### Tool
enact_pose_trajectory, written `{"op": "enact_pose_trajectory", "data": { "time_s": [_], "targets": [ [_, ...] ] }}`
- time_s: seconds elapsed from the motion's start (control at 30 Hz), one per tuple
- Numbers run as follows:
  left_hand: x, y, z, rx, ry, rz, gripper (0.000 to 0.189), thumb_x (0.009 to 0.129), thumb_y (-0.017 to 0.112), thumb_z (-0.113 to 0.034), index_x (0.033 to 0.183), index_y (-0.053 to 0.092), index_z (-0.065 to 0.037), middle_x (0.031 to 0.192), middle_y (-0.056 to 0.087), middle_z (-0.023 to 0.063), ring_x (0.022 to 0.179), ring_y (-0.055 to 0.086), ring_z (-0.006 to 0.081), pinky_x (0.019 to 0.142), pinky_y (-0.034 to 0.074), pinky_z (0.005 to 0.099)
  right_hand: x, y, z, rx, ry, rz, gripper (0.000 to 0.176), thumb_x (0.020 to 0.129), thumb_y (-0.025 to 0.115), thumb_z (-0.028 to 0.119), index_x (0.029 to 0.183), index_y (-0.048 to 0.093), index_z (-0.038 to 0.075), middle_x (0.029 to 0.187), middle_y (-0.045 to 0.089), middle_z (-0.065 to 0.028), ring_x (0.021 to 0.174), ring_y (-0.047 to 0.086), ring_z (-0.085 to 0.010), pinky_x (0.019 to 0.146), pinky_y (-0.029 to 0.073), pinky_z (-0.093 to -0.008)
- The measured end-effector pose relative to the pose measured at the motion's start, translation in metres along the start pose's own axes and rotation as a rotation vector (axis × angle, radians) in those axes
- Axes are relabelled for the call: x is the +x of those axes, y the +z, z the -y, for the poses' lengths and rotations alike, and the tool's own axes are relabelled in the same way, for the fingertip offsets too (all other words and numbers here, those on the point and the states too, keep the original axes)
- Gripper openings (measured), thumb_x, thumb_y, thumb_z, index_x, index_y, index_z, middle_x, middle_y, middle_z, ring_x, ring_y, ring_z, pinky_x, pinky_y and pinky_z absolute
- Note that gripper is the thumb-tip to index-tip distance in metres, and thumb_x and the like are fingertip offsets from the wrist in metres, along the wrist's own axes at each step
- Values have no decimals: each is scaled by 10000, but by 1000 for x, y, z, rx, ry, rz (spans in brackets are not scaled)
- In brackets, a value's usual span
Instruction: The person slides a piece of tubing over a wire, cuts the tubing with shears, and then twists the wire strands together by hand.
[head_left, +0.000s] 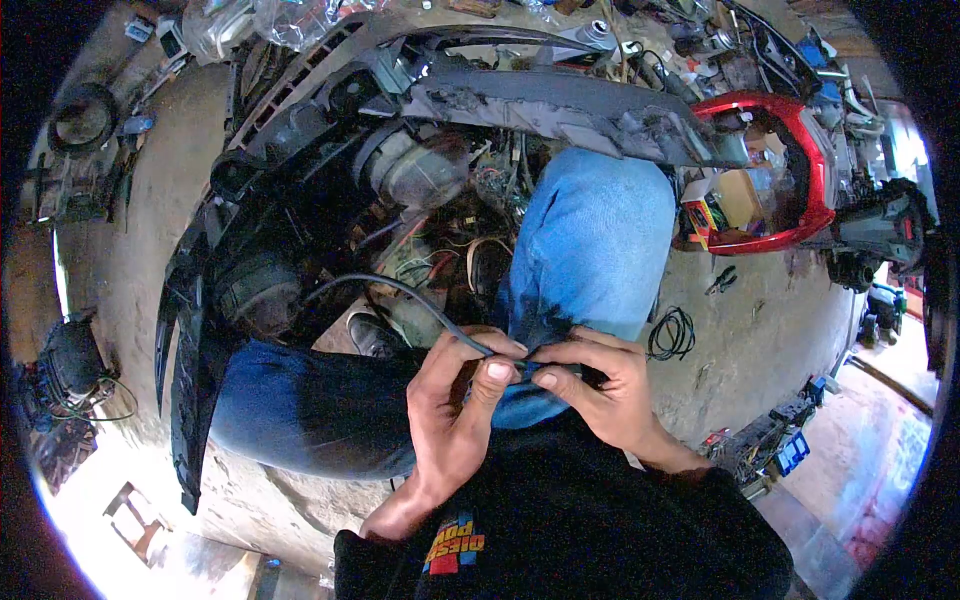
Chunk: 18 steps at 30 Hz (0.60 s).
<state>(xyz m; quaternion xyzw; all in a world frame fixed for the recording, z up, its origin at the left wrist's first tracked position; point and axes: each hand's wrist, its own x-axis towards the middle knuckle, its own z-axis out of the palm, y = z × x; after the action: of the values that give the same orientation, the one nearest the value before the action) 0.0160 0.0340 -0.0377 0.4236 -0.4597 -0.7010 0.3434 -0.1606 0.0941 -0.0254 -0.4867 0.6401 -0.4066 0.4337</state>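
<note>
A dark cable (pixel 415 297) rises from the shadowed side of a black car-part frame and curves down to my fingers. My left hand (pixel 450 400) pinches it between thumb and fingers. Close beside it, fingertips almost meeting, my right hand (pixel 605 390) pinches a thin dark stretch of the same line. The small spot between the fingertips is mostly covered, so I cannot make out whether it is a joint or an end. Both hands are in front of my dark top, over my jeans (pixel 600 240).
A big black bumper-like frame (pixel 560 105) curves around my legs, with a round lamp unit (pixel 415 165) and loose wires (pixel 430 265) inside it. On the right are a red ring-shaped trim (pixel 820 170), pliers (pixel 722 279) and a coiled black cable (pixel 671 334) on the floor.
</note>
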Motion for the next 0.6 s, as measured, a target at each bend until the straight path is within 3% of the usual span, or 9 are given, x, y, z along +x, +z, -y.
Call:
{"op": "enact_pose_trajectory", "data": {
  "time_s": [0.23,0.43,0.53,0.6],
  "targets": [
    [4,0,-4,127,44,-12,151,1010,639,-114,1049,685,24,1067,673,121,924,634,151,812,516,285,0,3,16,-118,24,-47,191,887,787,101,1045,740,4,832,697,-104,644,633,-153,551,470,-293],
    [7,-2,-6,50,-26,4,235,1050,579,-166,1132,674,32,1090,658,109,934,611,142,856,498,288,4,14,15,-192,-57,-116,213,885,789,96,1071,729,11,840,689,-109,593,601,-173,525,463,-310],
    [8,-2,6,-243,-20,-122,295,1065,559,-195,1238,619,37,1105,656,105,898,602,135,834,498,285,6,14,20,-201,-31,-108,217,885,789,102,1073,728,10,825,672,-105,569,574,-176,511,451,-318],
    [12,-5,4,-229,-14,-177,290,1071,547,-187,1257,574,33,1111,663,112,866,597,129,815,501,279,6,14,25,-219,4,-84,218,888,787,108,1073,728,8,808,654,-103,560,563,-179,507,445,-321]
  ]
}}
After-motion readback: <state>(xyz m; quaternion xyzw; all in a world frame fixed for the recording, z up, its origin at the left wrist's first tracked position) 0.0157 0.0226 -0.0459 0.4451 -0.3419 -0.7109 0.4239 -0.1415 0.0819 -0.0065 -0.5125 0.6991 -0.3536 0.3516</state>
